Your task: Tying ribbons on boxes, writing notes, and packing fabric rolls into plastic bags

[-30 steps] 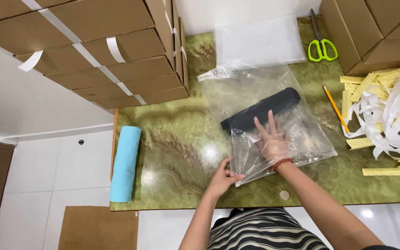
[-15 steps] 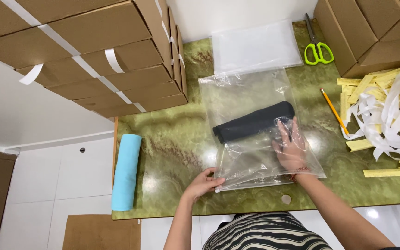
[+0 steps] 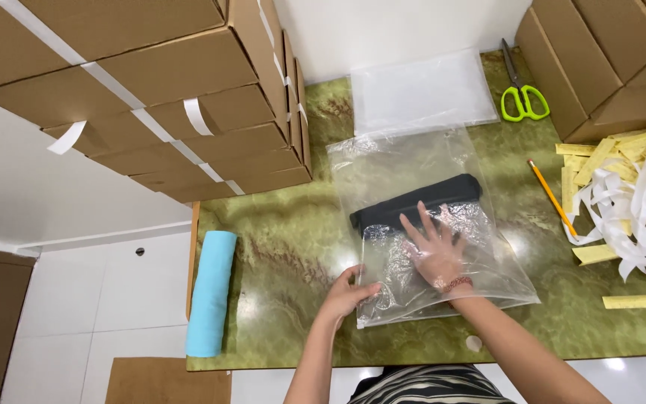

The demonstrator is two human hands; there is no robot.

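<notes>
We're looking down at a green marbled table [image 3: 285, 247] w/ a clear plastic bag [image 3: 428, 172] lying flat near its middle. Bag is see-through, crinkly, glossy w/ glare spots, roughly rectangular, its near edge toward us. Inside it a dark folded item [image 3: 413, 206], black or very dark, long and narrow, lying slightly tilted across the bag's middle.

Our right hand [image 3: 434, 251] is inside the bag, fingers spread, palm down, flat just below the dark item; fingertips at or near its edge, can't tell if touching. Not gripping anything. Our left hand [image 3: 349, 293] is at the bag's near-left corner, fingers pinched on the plastic edge there.

Around: stack of cardboard boxes [image 3: 151, 97] w/ white straps at left, more boxes [image 3: 607, 60] top right. Flat pile of clear bags [image 3: 420, 93] beyond the bag, just beside it. Green-handled scissors [image 3: 521, 93] next to that. Pencil [image 3: 551, 196] right of the bag, then a heap of white and yellow strips [image 3: 637, 202]. Light blue roll [image 3: 211, 292] along the table's left edge, well apart from the bag
</notes>
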